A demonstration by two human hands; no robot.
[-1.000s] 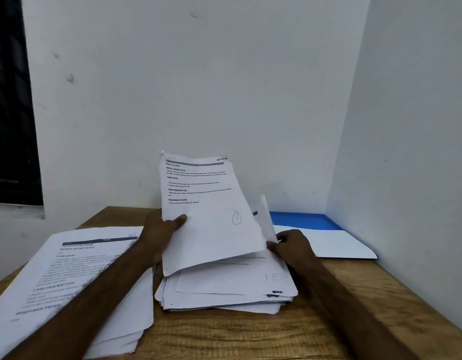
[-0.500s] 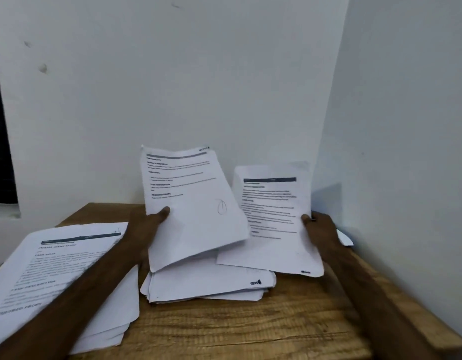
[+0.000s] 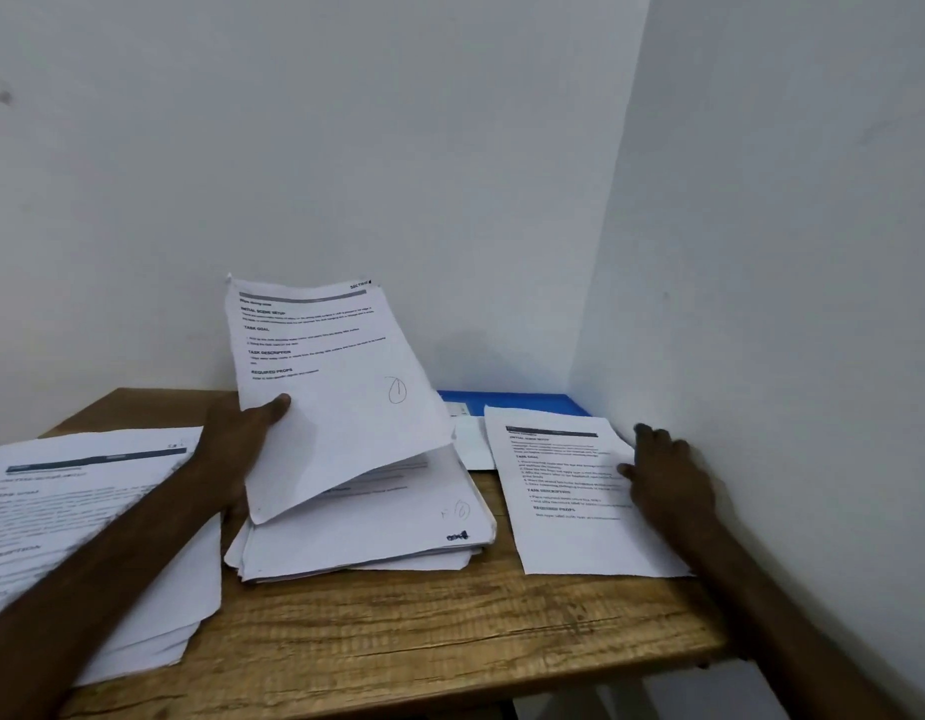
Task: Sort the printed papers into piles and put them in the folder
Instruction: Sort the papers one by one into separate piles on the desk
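So the flat blue folder (image 3: 507, 402) peeks out behind a white printed sheet (image 3: 569, 491) under the flat, open-fingered right hand (image 3: 668, 475), left hand (image 3: 242, 439) pinching a lifted page (image 3: 336, 387).

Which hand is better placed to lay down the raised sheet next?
Left. The left hand grips the raised sheet above the middle stack; the right hand rests flat on the single sheet.

A plain paperwork nook is suggested — an office or a study corner; which of the two cannot be told. A wooden tabletop (image 3: 398, 631) is set into the corner of two bare white walls (image 3: 787, 252), printed papers (image 3: 367, 537) are piled across it, and a blue folder (image 3: 507, 400) is laid at its far right corner.
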